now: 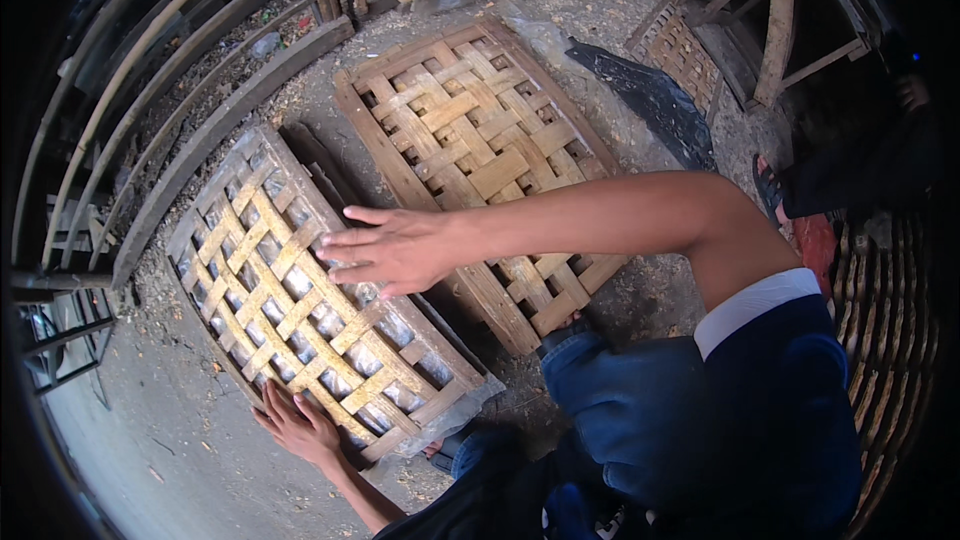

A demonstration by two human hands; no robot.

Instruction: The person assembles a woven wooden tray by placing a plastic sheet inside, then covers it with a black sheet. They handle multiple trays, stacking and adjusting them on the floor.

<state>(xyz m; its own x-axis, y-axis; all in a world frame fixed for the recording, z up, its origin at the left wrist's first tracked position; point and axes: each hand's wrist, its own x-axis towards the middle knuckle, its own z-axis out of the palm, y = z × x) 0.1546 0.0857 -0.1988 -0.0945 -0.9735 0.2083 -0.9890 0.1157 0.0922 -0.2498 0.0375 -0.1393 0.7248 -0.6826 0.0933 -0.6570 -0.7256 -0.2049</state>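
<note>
A woven bamboo lattice panel with shiny clear plastic under its strips lies on the ground at the left. My right hand reaches across from the right, fingers spread flat, and rests on or just above the panel's far right edge. My left hand lies open against the panel's near edge, fingers on the frame. Neither hand holds anything. A second, bare bamboo lattice panel lies behind my right forearm, which partly covers it.
Curved bamboo poles and a long beam line the left side. A black sheet and a smaller lattice piece lie at the back right. Another person's sandalled foot is at the right, beside a wooden frame.
</note>
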